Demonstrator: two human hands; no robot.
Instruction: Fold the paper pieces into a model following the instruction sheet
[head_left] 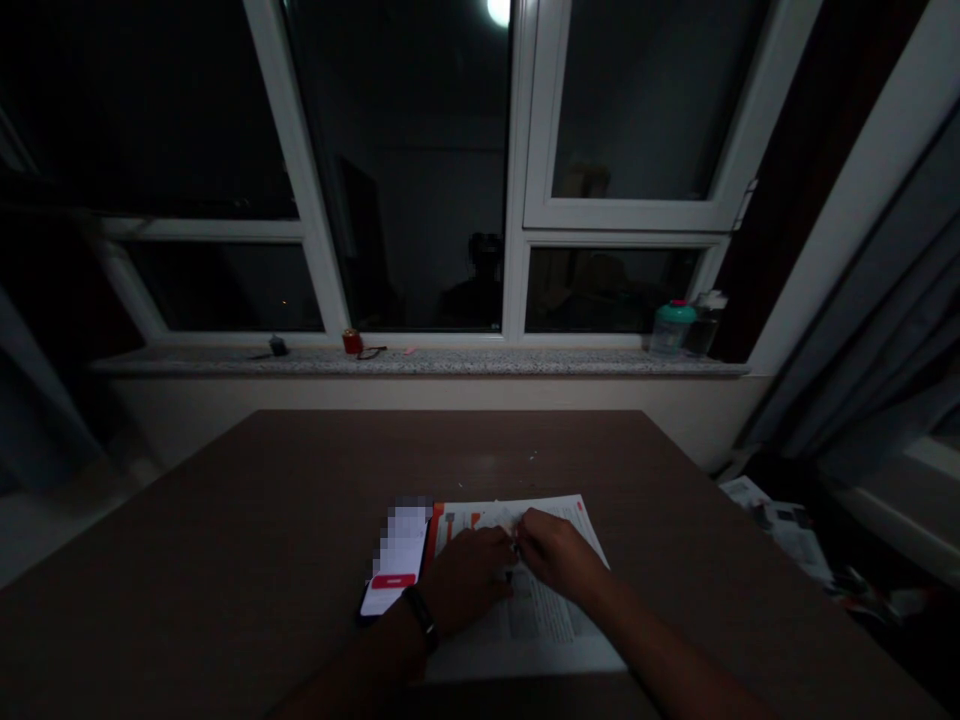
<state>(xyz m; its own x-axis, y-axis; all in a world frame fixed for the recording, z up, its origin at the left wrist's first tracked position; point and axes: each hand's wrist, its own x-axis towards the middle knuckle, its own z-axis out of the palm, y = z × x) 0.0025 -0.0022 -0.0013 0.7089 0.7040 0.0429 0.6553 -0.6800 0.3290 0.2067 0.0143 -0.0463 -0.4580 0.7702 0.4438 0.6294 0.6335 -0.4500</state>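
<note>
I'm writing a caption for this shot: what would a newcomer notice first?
Probably the phone, its lit screen glowing on the dark table, left of the printed sheet. Next, the two hands meeting over that sheet. Beyond, a teal-lidded bottle stands at the windowsill's right end.

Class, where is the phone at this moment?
In the head view, the phone lies on the table, left of the printed sheet, just beyond the left wrist's dark band.
</note>
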